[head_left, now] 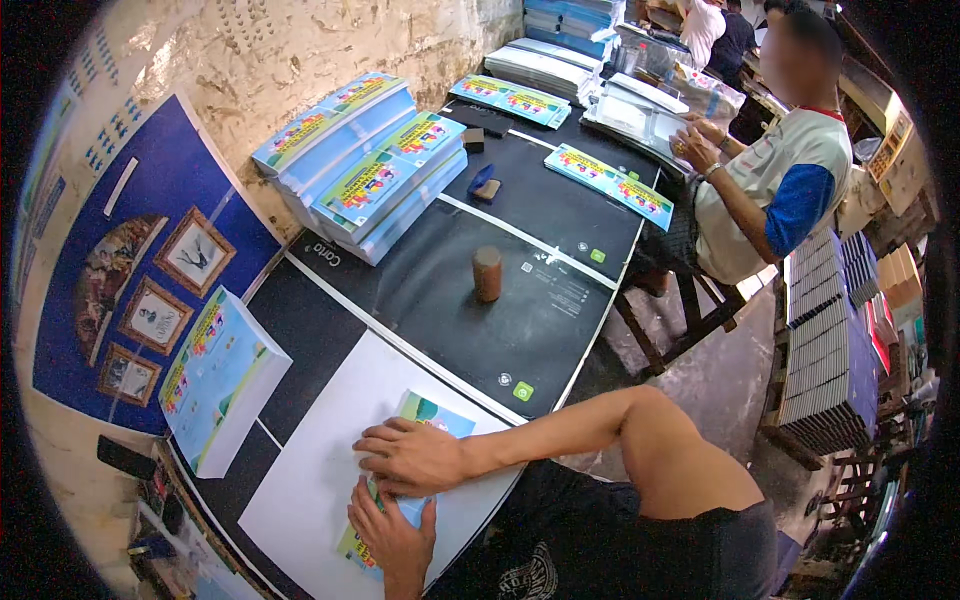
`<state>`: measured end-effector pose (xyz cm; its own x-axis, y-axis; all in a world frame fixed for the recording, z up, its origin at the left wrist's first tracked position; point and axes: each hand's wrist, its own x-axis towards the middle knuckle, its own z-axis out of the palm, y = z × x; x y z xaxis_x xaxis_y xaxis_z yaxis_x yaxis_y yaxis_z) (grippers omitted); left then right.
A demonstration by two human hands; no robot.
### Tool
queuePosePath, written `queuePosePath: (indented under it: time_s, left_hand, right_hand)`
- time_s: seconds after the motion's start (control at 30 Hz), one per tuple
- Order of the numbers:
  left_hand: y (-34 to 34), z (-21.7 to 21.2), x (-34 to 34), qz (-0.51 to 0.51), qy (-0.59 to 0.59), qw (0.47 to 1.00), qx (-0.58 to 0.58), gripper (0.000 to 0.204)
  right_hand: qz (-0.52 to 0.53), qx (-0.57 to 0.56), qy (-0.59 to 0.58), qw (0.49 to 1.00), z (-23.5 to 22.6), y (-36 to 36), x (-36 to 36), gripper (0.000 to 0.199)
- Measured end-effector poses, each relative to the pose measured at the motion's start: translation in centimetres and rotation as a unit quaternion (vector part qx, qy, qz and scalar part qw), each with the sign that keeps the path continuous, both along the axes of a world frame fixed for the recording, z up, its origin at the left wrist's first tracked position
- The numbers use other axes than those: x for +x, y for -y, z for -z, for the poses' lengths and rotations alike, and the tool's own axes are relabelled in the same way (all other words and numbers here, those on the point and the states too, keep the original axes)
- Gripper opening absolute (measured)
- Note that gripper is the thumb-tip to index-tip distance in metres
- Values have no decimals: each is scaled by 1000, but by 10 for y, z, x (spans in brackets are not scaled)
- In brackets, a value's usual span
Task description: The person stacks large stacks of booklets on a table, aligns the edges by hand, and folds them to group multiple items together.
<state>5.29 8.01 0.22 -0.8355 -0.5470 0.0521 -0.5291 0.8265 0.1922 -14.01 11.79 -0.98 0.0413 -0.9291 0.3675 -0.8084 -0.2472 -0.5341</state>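
Observation:
A colourful blue-and-green printed cover [447, 416] lies on a large white sheet [310, 455] at the near end of the table. My right hand [415, 456] is spread flat across the middle of the cover. Just nearer to me, my left hand [392, 530] rests on its lower part with fingers stretched and thumb apart. Both palms face down and hide much of the cover. Left of the white sheet stands a thick stack of similar printed covers [225, 385].
A brown cylinder [487, 275] stands on the black tabletop [420, 285]. Beyond are tall piles of printed covers [385, 185], a blue-and-tan small object [485, 187] and a dark block [473, 140]. At the right, a seated person [775, 180] handles papers; bundled stacks [830, 350] stand behind.

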Motion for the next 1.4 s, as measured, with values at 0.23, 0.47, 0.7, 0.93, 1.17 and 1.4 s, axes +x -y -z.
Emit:
queuePosePath:
  time_s: [0.23, 0.47, 0.7, 0.93, 1.17, 1.4]
  left_hand:
    - [8, 31, 2, -18, -49, 996, 65, 76]
    - [6, 26, -7, 6, 20, 1000, 18, 76]
    - [10, 32, -4, -16, -62, 994, 92, 76]
    - [4, 19, -3, -4, 22, 1000, -17, 76]
    - [1, 12, -10, 11, 59, 997, -54, 77]
    - [4, 12, -7, 2, 32, 999, -3, 80]
  right_hand:
    - [-227, -227, 183, 929, -103, -9, 39, 65]
    - [-153, -212, 134, 956, -14, 6, 13, 78]
    - [-159, -121, 117, 973, 4, 8, 19, 88]
    - [-212, -286, 231, 905, -72, -19, 30, 94]
    - [-182, -182, 148, 955, 12, -8, -12, 108]
    - [-208, -259, 250, 909, -30, -17, 6, 121]
